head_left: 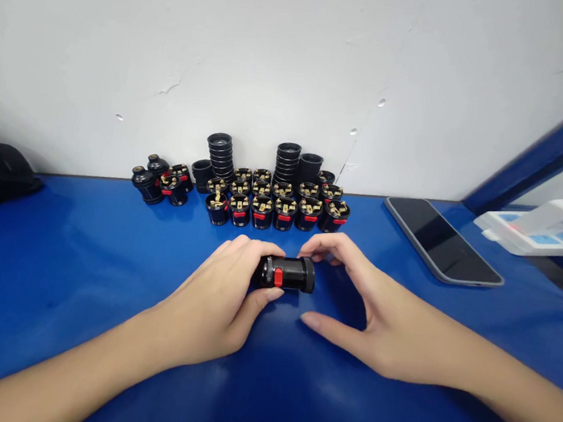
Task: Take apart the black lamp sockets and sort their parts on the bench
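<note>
A black lamp socket [295, 274] with a red switch tab lies sideways in my left hand [225, 292], its ribbed collar by the fingers and a wider ring at its right end. The thumb presses from the near side and the fingers wrap over the far side, hiding the socket's left end. My right hand [367, 300] curves around the ring end with thumb and fingers apart. Its fingertips are close to the ring; whether they touch it I cannot tell.
Behind my hands stand rows of black socket bodies [262, 212] with brass contacts and red tabs. Stacked black rings [287, 164] rise behind them; capped sockets [146, 185] stand left. A phone [444, 241] and a white power strip [541, 231] lie right on the blue table [79, 270].
</note>
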The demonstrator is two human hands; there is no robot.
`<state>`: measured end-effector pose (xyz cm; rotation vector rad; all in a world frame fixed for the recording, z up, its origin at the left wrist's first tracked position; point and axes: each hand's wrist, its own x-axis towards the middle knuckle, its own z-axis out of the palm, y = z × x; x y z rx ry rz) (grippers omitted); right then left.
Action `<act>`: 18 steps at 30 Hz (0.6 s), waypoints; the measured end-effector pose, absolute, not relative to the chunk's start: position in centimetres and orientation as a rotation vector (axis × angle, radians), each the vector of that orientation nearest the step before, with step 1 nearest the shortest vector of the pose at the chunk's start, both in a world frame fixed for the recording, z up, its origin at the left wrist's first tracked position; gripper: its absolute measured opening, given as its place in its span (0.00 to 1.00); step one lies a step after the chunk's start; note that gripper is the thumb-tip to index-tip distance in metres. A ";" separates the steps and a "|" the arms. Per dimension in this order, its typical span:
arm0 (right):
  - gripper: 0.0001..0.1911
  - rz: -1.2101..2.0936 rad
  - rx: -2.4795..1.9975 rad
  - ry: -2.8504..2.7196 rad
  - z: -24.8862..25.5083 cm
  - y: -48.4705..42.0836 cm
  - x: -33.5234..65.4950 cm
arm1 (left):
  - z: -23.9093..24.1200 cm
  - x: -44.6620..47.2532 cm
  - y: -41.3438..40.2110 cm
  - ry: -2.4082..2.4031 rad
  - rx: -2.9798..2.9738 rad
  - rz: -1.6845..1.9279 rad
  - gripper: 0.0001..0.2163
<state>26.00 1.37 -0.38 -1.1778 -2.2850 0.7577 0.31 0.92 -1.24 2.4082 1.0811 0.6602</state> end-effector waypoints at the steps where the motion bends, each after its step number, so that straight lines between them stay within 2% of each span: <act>1: 0.21 0.785 -1.191 -2.278 -0.4 1.4 26.0 | -1.2 0.3 0.9 1.077 2.410 0.665 0.14; 4: 0.18 0.803 -1.189 -2.231 -0.6 1.4 25.9 | -1.2 0.2 0.9 1.067 2.412 0.673 0.14; 7: 0.25 0.727 -1.168 -2.227 -0.7 1.5 25.8 | -1.2 0.3 0.9 1.075 2.414 0.677 0.14; 9: 0.17 0.714 -1.215 -2.216 -0.6 1.5 25.7 | -1.2 0.3 1.0 1.076 2.413 0.682 0.14; 11: 0.14 0.670 -1.206 -2.195 -0.6 1.6 25.7 | -1.2 0.3 1.1 1.079 2.404 0.689 0.14; 14: 0.23 0.598 -1.149 -2.178 -0.6 1.6 25.8 | -1.0 0.2 1.1 1.092 2.393 0.714 0.14; 15: 0.23 0.612 -1.164 -2.177 -0.6 1.6 25.9 | -1.0 0.1 1.2 1.089 2.393 0.720 0.14; 18: 0.16 0.691 -1.186 -2.141 -0.7 1.5 25.8 | -0.9 0.0 1.2 1.077 2.401 0.726 0.14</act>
